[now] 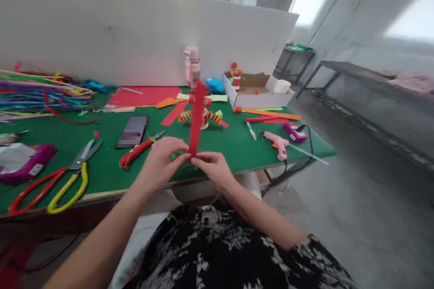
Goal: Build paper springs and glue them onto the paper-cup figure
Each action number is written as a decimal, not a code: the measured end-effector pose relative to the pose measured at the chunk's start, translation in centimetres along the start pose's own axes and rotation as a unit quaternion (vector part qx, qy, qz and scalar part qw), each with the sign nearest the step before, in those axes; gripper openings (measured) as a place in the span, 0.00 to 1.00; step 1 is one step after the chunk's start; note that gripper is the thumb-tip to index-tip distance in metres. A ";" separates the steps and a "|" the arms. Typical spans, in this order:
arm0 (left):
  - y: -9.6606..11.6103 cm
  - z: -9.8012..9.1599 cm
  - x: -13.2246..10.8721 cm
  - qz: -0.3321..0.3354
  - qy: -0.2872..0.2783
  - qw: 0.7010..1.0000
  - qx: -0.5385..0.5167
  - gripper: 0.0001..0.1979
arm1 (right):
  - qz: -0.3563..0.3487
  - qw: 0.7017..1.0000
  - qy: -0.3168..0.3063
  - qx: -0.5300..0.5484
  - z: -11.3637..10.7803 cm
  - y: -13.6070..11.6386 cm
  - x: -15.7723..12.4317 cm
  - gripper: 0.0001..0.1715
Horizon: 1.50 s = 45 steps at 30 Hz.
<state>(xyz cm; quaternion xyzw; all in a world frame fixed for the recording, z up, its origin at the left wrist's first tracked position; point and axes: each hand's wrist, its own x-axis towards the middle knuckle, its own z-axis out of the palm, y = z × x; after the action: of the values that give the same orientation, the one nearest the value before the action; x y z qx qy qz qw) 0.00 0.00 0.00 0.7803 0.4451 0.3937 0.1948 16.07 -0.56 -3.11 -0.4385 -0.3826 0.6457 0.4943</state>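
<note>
A red paper strip stands upright between my hands, its lower end pinched by both. My left hand grips that end from the left with thumb and fingers together. From the other side, my right hand pinches the same bottom end. Something small and greenish shows by my left fingers, too blurred to name. Behind the strip, partly hidden by it, a small paper figure with pleated orange arms stands on the green table. Red-handled scissors lie just left of my left hand.
Large scissors, a phone and pipe cleaners lie left. A pink glue gun with its cord lies right. Behind are red paper, a pink bottle and a cardboard box holding another figure.
</note>
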 end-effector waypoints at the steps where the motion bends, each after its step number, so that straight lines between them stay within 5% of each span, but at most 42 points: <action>1: 0.0 0.0 -0.4 -0.038 0.078 0.996 0.014 0.10 | -0.004 1.000 0.024 0.017 -0.1 0.1 0.1 0.14; 5: -0.1 1.2 -2.1 -0.219 0.244 0.940 -0.095 0.13 | 0.002 0.992 0.063 0.106 -0.1 0.5 0.2 0.13; 10: -0.2 4.8 -3.2 -0.356 0.152 0.802 -0.454 0.24 | 0.032 0.984 0.034 0.170 0.7 1.2 -0.7 0.14; 13: 0.0 5.7 -3.1 -0.355 0.175 0.775 -0.492 0.21 | 0.021 0.989 0.028 0.145 0.9 1.7 -1.1 0.12; 21: 0.4 6.1 -3.4 -0.339 0.278 0.791 -0.427 0.14 | 0.007 0.997 0.051 0.061 0.9 2.3 -1.1 0.12; 32: 0.5 6.4 -4.5 -0.149 0.294 0.940 -0.083 0.10 | 0.010 0.995 0.073 0.066 1.3 2.3 -0.9 0.12; 40: 0.4 6.2 -4.7 -0.121 0.294 0.946 -0.067 0.08 | 0.017 0.995 0.072 0.074 1.5 2.3 -0.9 0.13; 45: 0.1 6.2 -5.0 -0.016 0.282 0.958 0.044 0.06 | 0.012 0.995 0.068 0.073 1.5 2.3 -0.8 0.16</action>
<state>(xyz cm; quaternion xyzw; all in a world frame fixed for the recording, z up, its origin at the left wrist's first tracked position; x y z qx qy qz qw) 3.45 -3.99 -5.98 0.6382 0.5116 0.5744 0.0334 14.10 -1.94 -4.62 -0.4487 -0.2944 0.6464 0.5424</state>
